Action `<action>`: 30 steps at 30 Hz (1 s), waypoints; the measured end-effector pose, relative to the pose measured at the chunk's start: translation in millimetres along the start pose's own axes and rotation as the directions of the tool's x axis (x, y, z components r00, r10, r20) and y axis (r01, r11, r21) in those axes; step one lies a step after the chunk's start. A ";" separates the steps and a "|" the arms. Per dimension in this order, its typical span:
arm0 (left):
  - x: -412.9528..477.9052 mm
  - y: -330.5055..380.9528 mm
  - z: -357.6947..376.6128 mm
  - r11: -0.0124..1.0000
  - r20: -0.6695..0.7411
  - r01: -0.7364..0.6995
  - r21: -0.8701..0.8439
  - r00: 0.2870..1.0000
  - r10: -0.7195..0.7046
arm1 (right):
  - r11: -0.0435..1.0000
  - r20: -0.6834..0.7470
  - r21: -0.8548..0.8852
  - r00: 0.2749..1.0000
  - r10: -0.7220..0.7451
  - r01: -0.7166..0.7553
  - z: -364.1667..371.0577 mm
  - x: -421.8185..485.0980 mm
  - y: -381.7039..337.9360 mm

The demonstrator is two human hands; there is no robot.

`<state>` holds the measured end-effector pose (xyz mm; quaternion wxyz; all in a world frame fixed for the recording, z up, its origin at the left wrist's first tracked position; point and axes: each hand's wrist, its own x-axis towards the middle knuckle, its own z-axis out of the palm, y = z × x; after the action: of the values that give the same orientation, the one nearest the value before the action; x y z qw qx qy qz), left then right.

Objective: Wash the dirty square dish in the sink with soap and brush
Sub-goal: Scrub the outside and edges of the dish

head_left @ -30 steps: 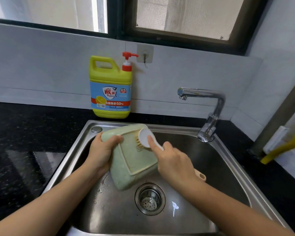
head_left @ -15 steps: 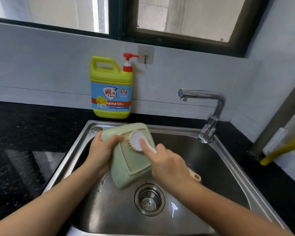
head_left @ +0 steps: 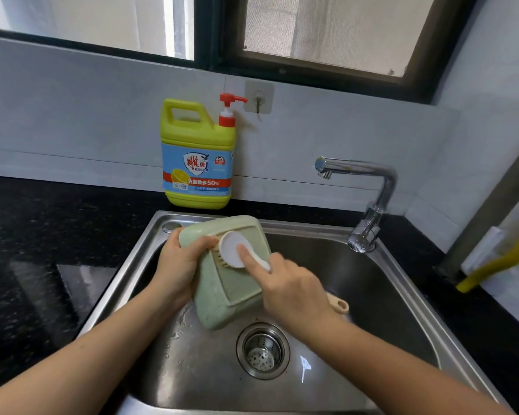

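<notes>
A pale green square dish [head_left: 240, 289] stands tilted on one corner inside the steel sink [head_left: 396, 295], its underside facing me. My left hand [head_left: 177, 265] grips the dish's upper left edge. My right hand [head_left: 291, 286] holds a white round-headed brush [head_left: 231, 250], index finger pressed on its back, bristles against the dish's upper left area. The brush handle's tan end [head_left: 340, 305] sticks out behind my right hand.
A yellow dish-soap jug with a red pump [head_left: 197, 154] stands on the black counter [head_left: 42, 235] behind the sink. The chrome tap [head_left: 369, 205] at the back right is not running. The drain strainer [head_left: 262, 350] sits below the dish. A yellow hose [head_left: 492, 268] lies at right.
The brush head has slid leftward across the dish's underside, from its upper right corner toward my left hand. The dish and my left hand have stayed nearly still.
</notes>
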<state>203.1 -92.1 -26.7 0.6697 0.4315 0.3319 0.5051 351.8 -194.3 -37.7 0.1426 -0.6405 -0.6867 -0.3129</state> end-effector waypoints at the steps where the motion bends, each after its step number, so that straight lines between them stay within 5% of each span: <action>1: 0.1 -0.3 0.6 1.000 0.001 0.001 -0.007 1.000 -0.001 | 0.999 -0.003 -0.030 0.999 0.041 -0.041 1.7 4.6 5.4; 4: -0.7 0.4 2.7 1.000 0.007 0.006 -0.021 1.000 -0.006 | 0.987 0.013 -0.064 0.989 0.148 -0.147 4.0 12.8 15.8; 9: -1.1 0.2 2.6 0.999 -0.013 0.005 -0.037 1.000 -0.006 | 1.000 0.004 -0.001 1.000 0.006 -0.006 1.6 3.1 -2.8; 15: 0.1 0.6 0.9 1.000 -0.020 0.014 -0.018 1.000 -0.014 | 0.992 0.019 -0.076 0.994 0.106 -0.104 10.9 9.6 31.1; 30: 2.0 -1.9 1.8 1.000 -0.076 0.009 0.004 0.997 -0.009 | 0.985 0.028 0.097 0.989 -0.145 0.142 -1.7 -45.8 13.3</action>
<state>206.0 -90.8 -27.7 0.6581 0.4120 0.3600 0.5173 370.8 -231.8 -60.5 0.1377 -0.5872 -0.7476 -0.2781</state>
